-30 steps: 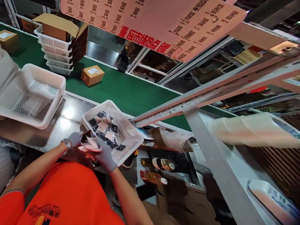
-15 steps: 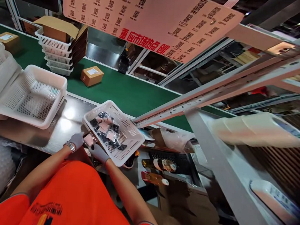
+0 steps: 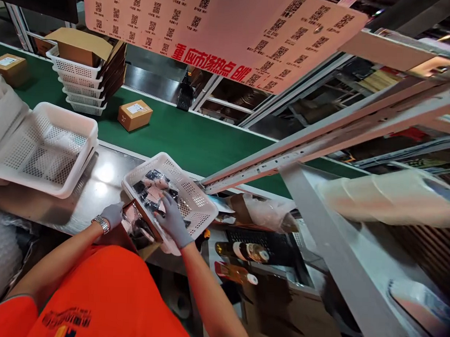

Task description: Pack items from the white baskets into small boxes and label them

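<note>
My left hand (image 3: 112, 215), in a grey glove, grips the left side of an open cardboard box (image 3: 150, 222) at the bench's front edge. Plastic-wrapped packets (image 3: 132, 216) with pink and dark parts lie inside it. Against the box leans a white perforated basket (image 3: 199, 207), tilted, with several similar pink and black packets (image 3: 155, 192) in it. My right hand (image 3: 174, 222), also gloved, reaches over the basket's near rim. Its fingers are spread at the packets, and none is visibly held.
Behind the bench runs a green conveyor (image 3: 196, 147) carrying a taped carton (image 3: 135, 116) and stacked baskets (image 3: 81, 90). Another white basket (image 3: 66, 176) stands at the left. A metal post (image 3: 255, 162) slants across on the right, near bottles (image 3: 240, 249) and a keyboard (image 3: 274, 242).
My right hand has moved from the box up and right into the basket, its fingers opening. My left hand stays at the box, whose contents now show more.
</note>
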`<state>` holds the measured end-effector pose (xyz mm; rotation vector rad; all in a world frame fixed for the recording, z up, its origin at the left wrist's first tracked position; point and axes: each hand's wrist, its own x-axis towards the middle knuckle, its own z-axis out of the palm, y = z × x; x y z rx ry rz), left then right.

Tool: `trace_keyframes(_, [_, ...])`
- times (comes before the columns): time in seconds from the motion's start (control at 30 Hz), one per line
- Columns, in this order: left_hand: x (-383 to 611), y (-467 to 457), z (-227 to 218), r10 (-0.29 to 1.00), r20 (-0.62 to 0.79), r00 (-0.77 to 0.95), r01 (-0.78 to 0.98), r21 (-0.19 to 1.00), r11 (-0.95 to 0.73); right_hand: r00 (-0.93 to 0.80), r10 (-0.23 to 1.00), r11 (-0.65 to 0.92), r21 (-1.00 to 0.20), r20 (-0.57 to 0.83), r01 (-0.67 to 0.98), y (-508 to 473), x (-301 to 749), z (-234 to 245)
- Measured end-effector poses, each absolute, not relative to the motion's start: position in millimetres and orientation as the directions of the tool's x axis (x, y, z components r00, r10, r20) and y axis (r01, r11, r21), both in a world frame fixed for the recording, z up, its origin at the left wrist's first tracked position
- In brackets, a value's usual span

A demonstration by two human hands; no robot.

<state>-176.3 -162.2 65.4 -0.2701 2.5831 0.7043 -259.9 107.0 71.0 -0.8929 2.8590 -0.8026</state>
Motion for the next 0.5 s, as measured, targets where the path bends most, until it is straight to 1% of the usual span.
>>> trace_keyframes(0.03, [-176.6,-161.5,66.8,-0.066,-0.476,-0.877,-0.297,0.429,0.853,-0.858,-0.512,0.773,-0.42,0.028,-0.475,107.4,-280.1,66.7])
trace_keyframes(0.1, [-176.8,-160.0,69.1,-0.066,-0.499,-0.864,-0.303,0.411,0.86,-0.88,-0.442,0.885,-0.246,-0.175,-0.396,101.9,-316.8,55.3])
trace_keyframes(0.17, [-176.4,-158.6,70.7,-0.068,-0.508,-0.859,-0.304,0.397,0.866,-0.854,-0.382,0.922,-0.088,-0.354,-0.376,90.1,-345.8,43.6])
trace_keyframes(0.2, [-175.9,-158.0,71.1,-0.071,-0.508,-0.859,-0.305,0.394,0.867,-0.829,-0.375,0.918,-0.042,-0.414,-0.394,83.5,-357.2,38.9])
trace_keyframes(0.23, [-174.9,-157.7,71.1,-0.075,-0.506,-0.859,-0.307,0.394,0.866,-0.805,-0.386,0.907,-0.024,-0.45,-0.421,77.3,-366.8,35.5])
trace_keyframes(0.3, [-172.1,-157.6,70.0,-0.086,-0.507,-0.857,-0.323,0.401,0.857,-0.775,-0.44,0.881,-0.048,-0.455,-0.472,68.9,-381.5,32.8])
trace_keyframes(0.4, [-166.3,-158.7,65.2,-0.112,-0.507,-0.855,-0.358,0.419,0.835,-0.769,-0.525,0.848,-0.147,-0.365,-0.509,69.1,-395.3,34.9])
trace_keyframes(0.5, [-161.8,-159.9,58.9,-0.135,-0.501,-0.855,-0.386,0.44,0.811,-0.793,-0.526,0.85,-0.209,-0.306,-0.483,80.2,-402.1,37.3])
